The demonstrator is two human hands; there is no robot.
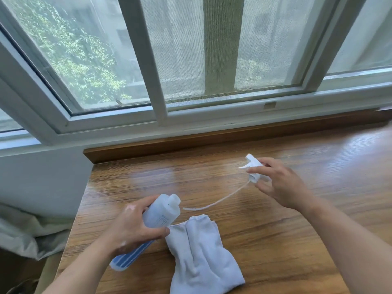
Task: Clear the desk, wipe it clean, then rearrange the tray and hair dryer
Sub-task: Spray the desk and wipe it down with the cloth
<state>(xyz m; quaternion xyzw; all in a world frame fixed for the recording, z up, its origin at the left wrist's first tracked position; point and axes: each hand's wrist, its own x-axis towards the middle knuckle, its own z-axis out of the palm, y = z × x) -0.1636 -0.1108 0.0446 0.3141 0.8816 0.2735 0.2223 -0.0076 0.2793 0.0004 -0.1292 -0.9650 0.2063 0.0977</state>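
Observation:
My left hand (pixel 133 227) grips a translucent spray bottle (pixel 161 211) with a blue striped base, tilted over the wooden desk (pixel 275 240), its neck uncapped. My right hand (pixel 280 185) pinches the white trigger spray head (pixel 253 166), lifted off the bottle. Its thin dip tube (pixel 216 200) curves down from the head towards the bottle's mouth. A folded pale blue cloth (pixel 201 257) lies on the desk just below the bottle. No tray or hair dryer is in view.
A wooden ledge (pixel 212 136) and a white-framed sliding window (pixel 159 60) run along the desk's far edge. A grey wall and crumpled pale fabric (pixel 25 232) lie beyond the desk's left edge.

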